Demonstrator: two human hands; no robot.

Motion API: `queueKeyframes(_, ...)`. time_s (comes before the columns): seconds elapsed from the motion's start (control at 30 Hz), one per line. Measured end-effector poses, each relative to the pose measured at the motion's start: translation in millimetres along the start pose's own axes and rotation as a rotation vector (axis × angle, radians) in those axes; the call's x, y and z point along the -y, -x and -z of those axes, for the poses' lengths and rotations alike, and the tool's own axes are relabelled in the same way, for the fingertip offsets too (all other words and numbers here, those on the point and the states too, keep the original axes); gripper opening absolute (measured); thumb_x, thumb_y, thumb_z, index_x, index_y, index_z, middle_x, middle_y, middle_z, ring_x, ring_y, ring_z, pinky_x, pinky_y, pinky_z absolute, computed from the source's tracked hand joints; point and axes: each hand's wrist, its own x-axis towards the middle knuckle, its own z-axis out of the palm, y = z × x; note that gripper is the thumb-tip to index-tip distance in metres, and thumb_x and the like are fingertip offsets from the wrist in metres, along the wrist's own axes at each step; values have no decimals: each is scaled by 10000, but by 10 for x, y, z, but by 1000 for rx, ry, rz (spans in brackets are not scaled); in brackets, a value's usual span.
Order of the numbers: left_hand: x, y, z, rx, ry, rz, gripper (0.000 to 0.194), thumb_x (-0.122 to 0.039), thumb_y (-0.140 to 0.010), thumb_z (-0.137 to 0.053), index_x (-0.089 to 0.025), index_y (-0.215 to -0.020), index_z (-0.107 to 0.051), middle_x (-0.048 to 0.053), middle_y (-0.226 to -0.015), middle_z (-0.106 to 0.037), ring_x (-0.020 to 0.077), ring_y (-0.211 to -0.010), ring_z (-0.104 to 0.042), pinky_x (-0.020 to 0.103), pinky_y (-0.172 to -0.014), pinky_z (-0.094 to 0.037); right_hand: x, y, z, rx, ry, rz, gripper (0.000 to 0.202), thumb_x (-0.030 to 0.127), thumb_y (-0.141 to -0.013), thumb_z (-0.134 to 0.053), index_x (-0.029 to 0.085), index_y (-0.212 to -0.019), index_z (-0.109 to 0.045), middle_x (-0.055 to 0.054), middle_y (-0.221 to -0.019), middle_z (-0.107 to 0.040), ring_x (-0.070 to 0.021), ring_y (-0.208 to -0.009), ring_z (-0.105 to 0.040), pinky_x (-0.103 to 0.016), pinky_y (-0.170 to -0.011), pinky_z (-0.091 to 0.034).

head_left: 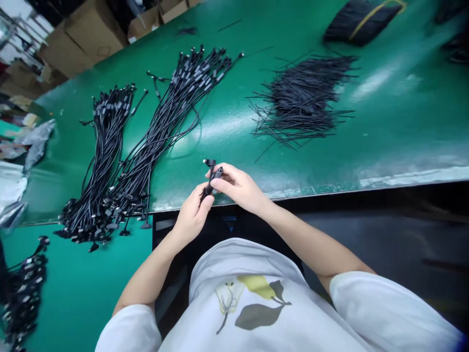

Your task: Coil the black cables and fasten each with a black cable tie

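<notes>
Both my hands meet at the front edge of the green table, closed around one black cable (210,177) that is gathered into a short bundle. My left hand (193,212) pinches its lower part between thumb and fingers. Higher up, my right hand (236,188) grips the same cable near its connector ends, which poke out above the fingers. Much of the cable is hidden by my fingers. To the left lie two long piles of black cables, one nearer (157,122) and one farther left (106,142). Beyond my right hand is a heap of thin black ties (308,98).
A banded black bundle (362,22) lies at the far right of the green table (227,127). Cardboard boxes (84,36) stand behind its far edge. Clear plastic bags (38,144) rest at the left, and more cables (25,288) lie on the lower left surface.
</notes>
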Motion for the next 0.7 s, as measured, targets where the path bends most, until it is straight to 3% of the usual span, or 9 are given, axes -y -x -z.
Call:
queueKeyframes(0.1,-2,5,9,84,117,32,326,-427,-919,-514,-179,-1102,-622,0,-728,-534,125,-629,-481,251,-653,-430,-21,40,19,-7,1,64,278,433,-908,-535,170,-971,-599,-46,-962,-614,-149,-849,-611,-276,-755,-501)
queueKeyframes(0.27,-10,17,7,110,206,87,416,-337,-866,-607,-187,-1253,-598,27,-897,-595,141,-775,-544,274,-808,-456,37,251,24,-333,360,268,162,323,-916,-544,203,-991,-624,-44,-894,-598,-143,-768,-571,-277,-690,-483)
queueKeyframes(0.33,-11,36,6,96,153,95,435,-298,-835,-653,-213,-1259,-603,48,-1052,-624,182,-986,-573,295,-947,-424,57,305,4,-267,575,433,165,282,-932,-510,232,-1013,-645,-53,-915,-618,-147,-778,-568,-284,-699,-476)
queueKeyframes(0.4,-19,54,6,73,86,78,440,-253,-790,-709,-231,-1222,-631,55,-1216,-604,213,-1221,-489,286,-1052,-349,51,321,-21,-154,777,589,206,228,-945,-467,247,-1019,-659,-52,-927,-641,-145,-772,-567,-285,-686,-456)
queueKeyframes(0.47,-31,63,9,65,73,76,470,-213,-737,-759,-231,-1193,-649,58,-1287,-585,225,-1297,-438,276,-1074,-326,24,313,-42,-104,908,674,242,179,-949,-432,232,-969,-668,-46,-881,-651,-143,-734,-557,-289,-663,-435)
queueKeyframes(0.53,-36,59,15,96,135,109,461,-216,-720,-777,-201,-1165,-656,76,-1182,-643,227,-1170,-547,285,-1002,-402,-7,305,-57,-127,922,668,245,177,-952,-426,212,-917,-666,-47,-839,-646,-146,-714,-552,-293,-665,-437)
queueKeyframes(0.6,-24,46,25,148,212,155,392,-245,-743,-763,-171,-1112,-653,60,-929,-688,189,-903,-644,279,-852,-483,-24,307,-63,-171,844,595,224,205,-955,-444,204,-906,-662,-53,-847,-638,-151,-741,-566,-292,-694,-458)
queueKeyframes(0.7,10,33,39,212,265,181,331,-287,-784,-728,-188,-1073,-600,6,-771,-635,114,-598,-614,221,-591,-490,-13,317,-52,-220,705,474,180,218,-948,-481,197,-908,-655,-60,-874,-618,-158,-793,-584,-287,-721,-481)
